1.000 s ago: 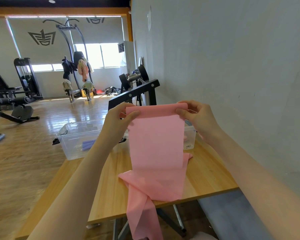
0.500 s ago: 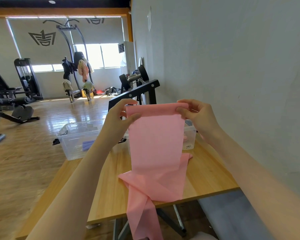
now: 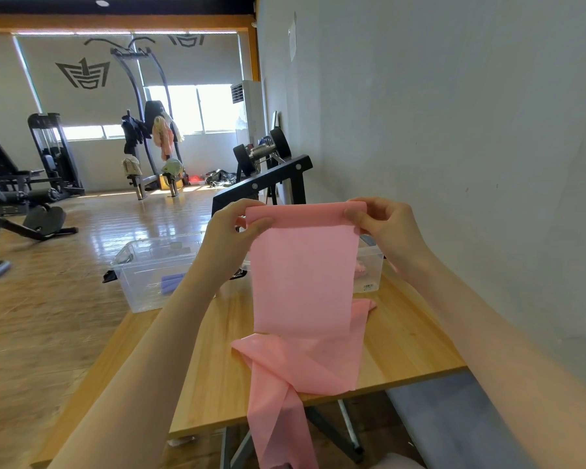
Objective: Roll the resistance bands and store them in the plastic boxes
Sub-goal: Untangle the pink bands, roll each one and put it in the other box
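Two hands, left hand [image 3: 230, 238] and right hand [image 3: 386, 231], each pinching a top corner of the pink band [image 3: 305, 282], held up above the wooden table [image 3: 413, 336], long way hanging straight down, tail over the table's near edge.

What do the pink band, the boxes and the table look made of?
Pink band: thin matte latex or rubber sheet, draping limply. Left box: clear glossy hard plastic, contents visible through it. Table: light wood or wood-look laminate, showing grain.

Bright window [image 3: 197, 108] backlight — floor [image 3: 122, 228] glare, wide-angle bending at edges.
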